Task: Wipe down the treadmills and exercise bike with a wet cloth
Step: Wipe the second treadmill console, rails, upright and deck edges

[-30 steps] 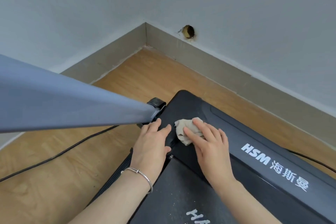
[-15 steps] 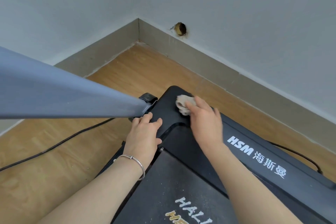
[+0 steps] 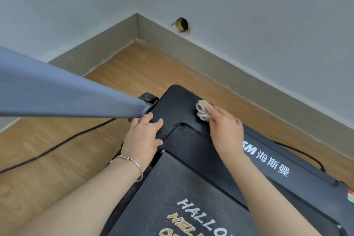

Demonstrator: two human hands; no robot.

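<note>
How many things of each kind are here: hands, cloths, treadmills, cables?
Bare hands: 2 (left hand, right hand)
Crumpled beige cloth: 1
Black treadmill: 1
Black cables: 2
Total: 6

Cloth point(image 3: 202, 110) half under right hand point(image 3: 226, 132); belt lettering point(image 3: 199, 222) cropped.

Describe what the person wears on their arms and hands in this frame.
Both forearms are bare, no sleeves in view. The left hand and right hand are ungloved, no rings showing. A thin silver bangle with a small bead circles the left wrist; the right wrist is bare.
</note>
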